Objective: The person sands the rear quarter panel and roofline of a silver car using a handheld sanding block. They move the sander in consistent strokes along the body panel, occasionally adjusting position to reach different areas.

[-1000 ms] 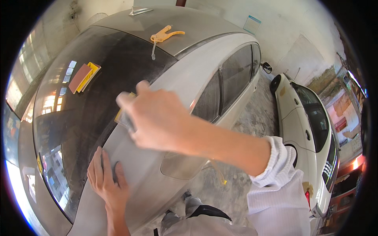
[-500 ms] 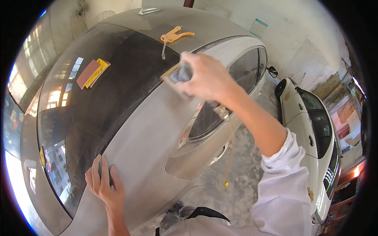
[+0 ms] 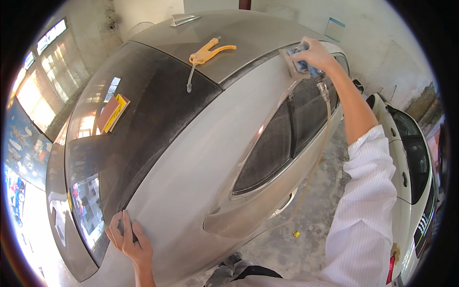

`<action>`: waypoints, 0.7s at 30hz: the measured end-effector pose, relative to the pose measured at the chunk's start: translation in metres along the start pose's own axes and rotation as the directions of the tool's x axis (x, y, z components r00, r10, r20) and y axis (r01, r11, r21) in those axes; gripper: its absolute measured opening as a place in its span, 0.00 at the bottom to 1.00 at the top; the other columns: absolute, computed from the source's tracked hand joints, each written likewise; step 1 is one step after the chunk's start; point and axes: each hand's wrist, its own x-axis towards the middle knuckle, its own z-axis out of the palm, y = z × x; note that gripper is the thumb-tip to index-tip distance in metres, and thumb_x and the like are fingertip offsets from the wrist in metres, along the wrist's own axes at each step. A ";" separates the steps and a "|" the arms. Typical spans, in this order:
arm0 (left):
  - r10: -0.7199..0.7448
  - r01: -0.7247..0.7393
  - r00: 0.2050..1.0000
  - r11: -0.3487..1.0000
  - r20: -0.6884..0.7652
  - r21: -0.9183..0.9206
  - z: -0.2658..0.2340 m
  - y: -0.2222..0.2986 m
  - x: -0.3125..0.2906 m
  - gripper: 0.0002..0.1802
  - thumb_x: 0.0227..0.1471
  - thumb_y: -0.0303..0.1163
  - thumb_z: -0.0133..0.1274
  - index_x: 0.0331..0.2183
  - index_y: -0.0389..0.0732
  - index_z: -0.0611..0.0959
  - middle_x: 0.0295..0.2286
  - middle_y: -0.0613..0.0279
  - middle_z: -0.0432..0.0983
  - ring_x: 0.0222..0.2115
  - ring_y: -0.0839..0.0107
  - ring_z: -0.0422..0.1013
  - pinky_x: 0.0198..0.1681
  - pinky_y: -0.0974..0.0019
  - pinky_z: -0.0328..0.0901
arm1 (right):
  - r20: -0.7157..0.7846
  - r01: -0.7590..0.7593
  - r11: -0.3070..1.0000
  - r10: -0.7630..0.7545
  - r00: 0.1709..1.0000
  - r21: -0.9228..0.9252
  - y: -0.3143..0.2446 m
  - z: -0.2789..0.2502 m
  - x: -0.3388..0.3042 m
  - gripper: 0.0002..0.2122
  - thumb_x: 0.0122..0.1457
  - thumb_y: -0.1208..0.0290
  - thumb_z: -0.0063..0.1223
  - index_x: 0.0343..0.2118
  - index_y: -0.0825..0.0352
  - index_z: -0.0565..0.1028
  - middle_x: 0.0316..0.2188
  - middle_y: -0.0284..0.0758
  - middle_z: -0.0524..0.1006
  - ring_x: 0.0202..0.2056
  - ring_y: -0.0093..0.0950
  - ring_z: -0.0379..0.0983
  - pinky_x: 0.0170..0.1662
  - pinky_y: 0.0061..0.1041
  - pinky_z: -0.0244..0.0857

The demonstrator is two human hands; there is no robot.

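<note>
My right hand (image 3: 316, 55) grips a blue air sander (image 3: 300, 53). Its flat, square pad lies against the roof edge above the side windows of a dusty grey-beige car. From the sander's metal fitting a pale hose (image 3: 321, 143) hangs down past the door. Lower left, my left hand (image 3: 132, 245) rests on the sanded grey rear panel (image 3: 191, 143), beside the rear window (image 3: 158, 91), fingers spread. A yellow blow gun (image 3: 204, 54) lies where the roof meets that window, its nozzle over the glass. Several pink and yellow sanding sheets (image 3: 113, 114) sit on the glass.
A fin antenna (image 3: 183, 19) rises from the roof. On the right, a white car (image 3: 402, 158) is parked alongside. The dusty floor (image 3: 311, 205) between the cars has a small yellow scrap (image 3: 296, 234) on it. A stained wall stands behind.
My right hand and the sander have moved forward and right along the roof edge, from beside the rear window to above the side windows. My left hand stays on the panel as the view shifts.
</note>
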 end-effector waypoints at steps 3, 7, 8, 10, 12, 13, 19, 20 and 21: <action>0.033 -0.034 0.998 0.999 -0.044 -0.008 0.005 0.001 0.000 0.19 0.59 0.27 0.63 0.52 0.34 0.90 0.50 0.49 0.81 0.46 0.50 0.73 0.50 0.49 0.66 | -0.068 0.065 0.997 -0.069 0.995 -0.049 0.050 0.004 0.021 0.31 0.46 0.49 0.74 0.47 0.71 0.83 0.42 0.51 0.86 0.45 0.46 0.84 0.53 0.40 0.75; 0.036 -0.030 0.996 0.997 -0.081 0.071 0.021 -0.001 -0.006 0.21 0.51 0.29 0.68 0.49 0.43 0.91 0.50 0.57 0.82 0.47 0.52 0.75 0.50 0.47 0.65 | -0.166 0.007 0.988 0.019 0.986 0.156 0.079 0.040 0.019 0.36 0.57 0.52 0.71 0.65 0.68 0.77 0.66 0.50 0.75 0.65 0.39 0.72 0.68 0.37 0.66; -0.047 0.053 0.997 0.994 -0.058 0.101 0.021 0.004 -0.011 0.21 0.47 0.25 0.67 0.46 0.42 0.92 0.49 0.57 0.83 0.47 0.53 0.76 0.48 0.48 0.67 | -0.140 0.036 0.985 -0.013 0.990 0.168 0.074 0.043 0.013 0.37 0.58 0.55 0.70 0.68 0.69 0.73 0.67 0.49 0.74 0.66 0.39 0.71 0.69 0.37 0.64; -0.086 0.086 0.996 0.996 -0.004 0.040 0.024 0.009 -0.009 0.17 0.51 0.34 0.69 0.45 0.44 0.91 0.48 0.59 0.81 0.42 0.57 0.73 0.45 0.47 0.65 | -0.118 0.085 0.991 -0.072 0.990 0.103 0.053 0.049 -0.002 0.38 0.60 0.61 0.68 0.72 0.69 0.67 0.69 0.49 0.71 0.69 0.40 0.68 0.71 0.36 0.61; -0.041 0.031 0.991 0.997 -0.126 -0.078 0.021 0.013 -0.001 0.19 0.54 0.35 0.69 0.48 0.45 0.91 0.47 0.60 0.80 0.41 0.57 0.74 0.43 0.51 0.66 | 0.000 0.221 0.970 -0.223 0.975 0.103 0.010 0.055 -0.028 0.41 0.63 0.67 0.66 0.77 0.69 0.61 0.72 0.48 0.68 0.71 0.41 0.66 0.73 0.36 0.58; -0.010 -0.007 0.986 0.995 -0.165 -0.100 0.017 0.016 0.002 0.20 0.53 0.35 0.70 0.49 0.44 0.91 0.48 0.60 0.80 0.41 0.57 0.74 0.43 0.52 0.67 | 0.037 0.257 0.963 -0.261 0.965 0.076 -0.017 0.055 -0.044 0.37 0.61 0.70 0.65 0.73 0.70 0.64 0.67 0.48 0.71 0.66 0.41 0.69 0.70 0.35 0.61; -0.007 -0.036 0.978 0.979 -0.208 -0.201 -0.004 0.030 -0.007 0.23 0.55 0.36 0.69 0.51 0.37 0.88 0.51 0.54 0.78 0.47 0.54 0.75 0.52 0.47 0.69 | 0.127 0.303 0.946 -0.317 0.940 0.119 -0.216 0.067 -0.167 0.24 0.53 0.76 0.67 0.55 0.70 0.77 0.48 0.49 0.80 0.52 0.44 0.79 0.59 0.36 0.69; 0.006 -0.027 0.990 0.989 -0.138 -0.149 -0.009 0.020 -0.019 0.22 0.55 0.37 0.68 0.50 0.37 0.87 0.53 0.53 0.78 0.49 0.53 0.75 0.54 0.46 0.68 | 0.079 0.367 0.906 -0.390 0.918 0.212 -0.247 0.072 -0.188 0.24 0.52 0.76 0.68 0.54 0.71 0.77 0.47 0.49 0.80 0.52 0.45 0.79 0.59 0.37 0.70; 0.029 -0.040 0.996 0.989 -0.082 -0.140 -0.010 0.007 -0.030 0.22 0.56 0.37 0.67 0.49 0.36 0.87 0.54 0.51 0.78 0.51 0.51 0.75 0.56 0.45 0.68 | 0.092 0.377 0.906 -0.399 0.912 0.190 -0.273 0.077 -0.210 0.26 0.53 0.74 0.70 0.57 0.73 0.78 0.50 0.51 0.81 0.54 0.47 0.79 0.60 0.38 0.70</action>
